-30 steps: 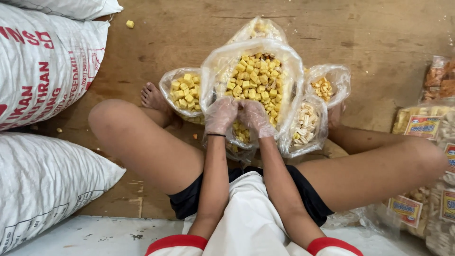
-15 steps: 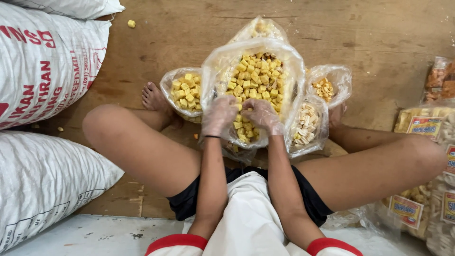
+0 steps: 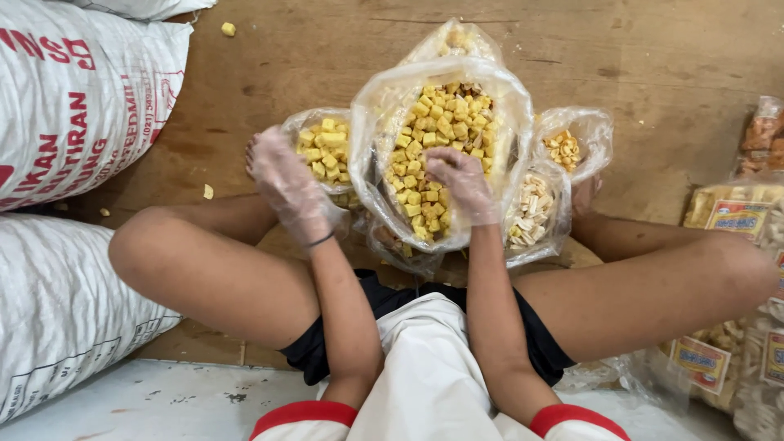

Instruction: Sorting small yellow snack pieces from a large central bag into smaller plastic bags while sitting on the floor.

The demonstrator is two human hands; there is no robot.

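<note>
A: What lies about you, biggest first?

B: Two white woven sacks (image 3: pixel 77 106) fill your left side, one far and one near, on the wooden floor (image 3: pixel 670 73). At your right edge sit packets of snacks (image 3: pixel 727 220) with yellow labels.

A: And in the middle?

B: The big clear bag (image 3: pixel 445 155) of yellow cubes stands open between your knees, mouth up. A smaller clear bag (image 3: pixel 322 147) of the same yellow cubes sits just left of it, touching. On its right are two more small bags (image 3: pixel 563 175), one with orange pieces, one with pale sticks. Another bag peeks out on the far side.

A: Your hands?

B: Both wear thin clear gloves. Your right hand (image 3: pixel 461 184) is inside the big bag, fingers curled down onto the cubes; I cannot tell whether they grip any. Your left hand (image 3: pixel 286 188) is raised near the smaller bag, fingers loosely spread, holding nothing.

A: Smallest?

B: One stray cube (image 3: pixel 228 29) far left.
</note>
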